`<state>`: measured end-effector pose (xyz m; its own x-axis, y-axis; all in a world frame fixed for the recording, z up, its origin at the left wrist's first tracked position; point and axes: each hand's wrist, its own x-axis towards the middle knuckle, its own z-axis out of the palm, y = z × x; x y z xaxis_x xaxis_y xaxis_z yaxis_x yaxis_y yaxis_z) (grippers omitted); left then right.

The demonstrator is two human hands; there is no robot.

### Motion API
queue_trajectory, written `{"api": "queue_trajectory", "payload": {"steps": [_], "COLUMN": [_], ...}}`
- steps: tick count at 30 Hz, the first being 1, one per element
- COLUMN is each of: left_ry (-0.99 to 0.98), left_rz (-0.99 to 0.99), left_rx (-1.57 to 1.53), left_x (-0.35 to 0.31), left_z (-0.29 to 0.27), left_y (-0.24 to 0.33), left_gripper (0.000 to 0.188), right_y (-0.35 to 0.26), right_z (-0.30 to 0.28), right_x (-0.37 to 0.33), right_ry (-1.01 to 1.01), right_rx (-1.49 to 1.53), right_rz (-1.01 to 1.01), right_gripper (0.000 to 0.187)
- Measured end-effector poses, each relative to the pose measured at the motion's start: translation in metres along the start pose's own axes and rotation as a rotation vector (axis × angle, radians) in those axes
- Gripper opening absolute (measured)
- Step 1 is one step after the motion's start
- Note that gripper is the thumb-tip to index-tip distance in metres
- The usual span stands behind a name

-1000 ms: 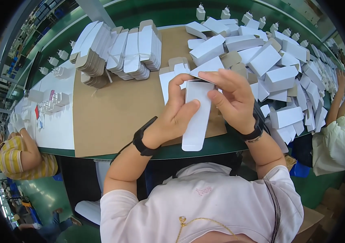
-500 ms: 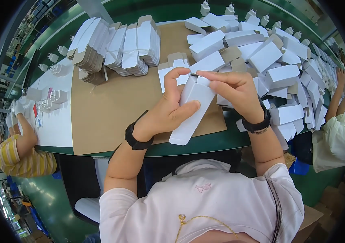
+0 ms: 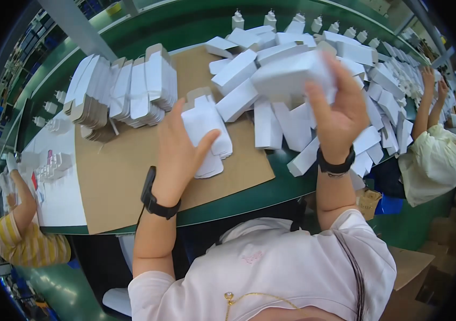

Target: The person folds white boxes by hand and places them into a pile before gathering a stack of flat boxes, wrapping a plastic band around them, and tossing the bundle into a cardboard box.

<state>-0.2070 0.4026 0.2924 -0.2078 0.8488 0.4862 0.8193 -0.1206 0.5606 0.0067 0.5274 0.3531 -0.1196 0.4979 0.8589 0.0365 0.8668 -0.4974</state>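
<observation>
My right hand (image 3: 340, 104) is raised over the heap of white boxes on the right. A folded white carton box (image 3: 287, 72), blurred by motion, is gripped between its thumb and fingers. My left hand (image 3: 177, 152) hovers at a small stack of flat white cartons (image 3: 214, 120) in front of me, thumb and fingers spread apart, with nothing seen in its grasp. Below and behind the held box lies the pile of made-up white boxes (image 3: 268, 125).
Bundled flat cartons (image 3: 131, 91) stand at the far left on a brown cardboard sheet (image 3: 228, 179) over the green table. White plug-like pieces (image 3: 270, 20) line the back. A striped-sleeved co-worker (image 3: 29, 235) sits left, another person's arms (image 3: 434, 101) reach in right.
The box that both hands held before me is now in my right hand alone, over the pile. My left hand has let go and moved left to the flat cartons. The view has shifted.
</observation>
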Motion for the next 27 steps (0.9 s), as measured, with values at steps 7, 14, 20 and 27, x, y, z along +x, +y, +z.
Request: {"api": "queue_trajectory", "payload": {"steps": [7, 14, 20, 27], "left_ry": [-0.252, 0.006, 0.014, -0.018], "left_rz": [-0.358, -0.389, -0.321, -0.282], "left_rx": [0.180, 0.108, 0.295, -0.656], "left_x": [0.001, 0.003, 0.006, -0.006], "left_z": [0.004, -0.013, -0.021, -0.005], "left_y": [-0.006, -0.010, 0.000, 0.017], "left_gripper": [0.080, 0.075, 0.073, 0.051], "right_y": [0.032, 0.014, 0.002, -0.013], "right_z": [-0.028, 0.004, 0.017, 0.039], "right_x": [0.025, 0.006, -0.007, -0.027], "right_ry": [0.062, -0.229, -0.510, -0.662], "right_rx": [-0.702, -0.272, -0.138, 0.034], "right_rz": [-0.304, -0.124, -0.047, 0.373], "right_gripper": [0.029, 0.017, 0.020, 0.049]}}
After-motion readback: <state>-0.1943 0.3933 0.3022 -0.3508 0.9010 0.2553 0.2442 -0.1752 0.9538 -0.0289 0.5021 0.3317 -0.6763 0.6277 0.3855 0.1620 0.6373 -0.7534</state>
